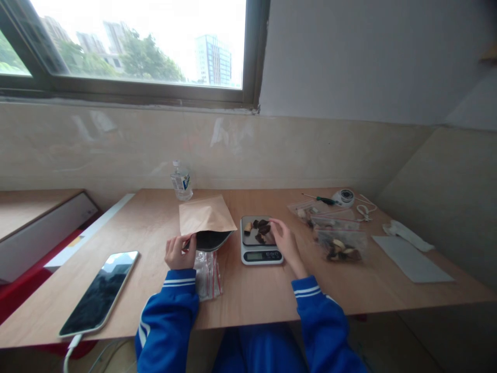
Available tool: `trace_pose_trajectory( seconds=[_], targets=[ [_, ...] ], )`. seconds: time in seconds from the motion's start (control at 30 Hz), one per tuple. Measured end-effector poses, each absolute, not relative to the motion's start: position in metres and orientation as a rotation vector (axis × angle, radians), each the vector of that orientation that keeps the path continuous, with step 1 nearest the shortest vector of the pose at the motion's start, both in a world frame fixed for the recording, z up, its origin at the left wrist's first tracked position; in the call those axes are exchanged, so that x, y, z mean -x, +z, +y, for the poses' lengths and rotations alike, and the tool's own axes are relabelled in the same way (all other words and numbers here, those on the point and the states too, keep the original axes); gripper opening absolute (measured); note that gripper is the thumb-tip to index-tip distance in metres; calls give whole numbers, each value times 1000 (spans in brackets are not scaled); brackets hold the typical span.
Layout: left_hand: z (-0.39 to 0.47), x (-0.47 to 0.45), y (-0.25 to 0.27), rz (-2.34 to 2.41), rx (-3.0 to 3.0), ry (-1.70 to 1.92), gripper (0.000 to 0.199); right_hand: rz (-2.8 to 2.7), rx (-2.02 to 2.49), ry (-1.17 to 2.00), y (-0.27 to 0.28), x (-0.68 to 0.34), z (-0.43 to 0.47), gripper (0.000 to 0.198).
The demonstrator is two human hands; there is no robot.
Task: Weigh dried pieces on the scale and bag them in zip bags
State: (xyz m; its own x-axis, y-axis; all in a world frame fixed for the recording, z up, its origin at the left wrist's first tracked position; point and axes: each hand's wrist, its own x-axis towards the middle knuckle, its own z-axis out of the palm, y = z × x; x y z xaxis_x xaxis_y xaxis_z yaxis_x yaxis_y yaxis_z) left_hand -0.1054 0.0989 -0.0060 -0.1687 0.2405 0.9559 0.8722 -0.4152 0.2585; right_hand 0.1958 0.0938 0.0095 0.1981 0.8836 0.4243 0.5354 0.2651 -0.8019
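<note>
My left hand (180, 252) is closed on the edge of a brown paper pouch (207, 215), whose mouth gapes toward me with a dark inside. On my right, a white kitchen scale (262, 256) carries several dark dried pieces (262, 231) and a paler one (248, 228) on its metal plate. The fingers of my right hand (285, 241) are bent together at the plate's right edge, against the dark pieces. What they pinch, if anything, is too small to make out. Clear zip bags with red seals (208, 274) lie under the pouch and beside my left wrist.
Filled clear bags (341, 248) lie right of the scale. Behind them are a screwdriver (326, 200) and a white dome camera (344, 197). A white sheet (411, 259) is far right. A charging phone (101, 292) lies left; a plastic bottle (182, 182) stands at the back.
</note>
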Motion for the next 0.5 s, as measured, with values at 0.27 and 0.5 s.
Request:
trace_pose_trajectory(
  seconds=[0.27,0.5],
  targets=[
    [99,105,-8,-1247,1604,-1625,10,-1761,1014,618,54,-126,44,26],
    [97,107,-13,-1221,1644,-1647,17,-2369,1197,395,53,-26,62,31]
  ],
)
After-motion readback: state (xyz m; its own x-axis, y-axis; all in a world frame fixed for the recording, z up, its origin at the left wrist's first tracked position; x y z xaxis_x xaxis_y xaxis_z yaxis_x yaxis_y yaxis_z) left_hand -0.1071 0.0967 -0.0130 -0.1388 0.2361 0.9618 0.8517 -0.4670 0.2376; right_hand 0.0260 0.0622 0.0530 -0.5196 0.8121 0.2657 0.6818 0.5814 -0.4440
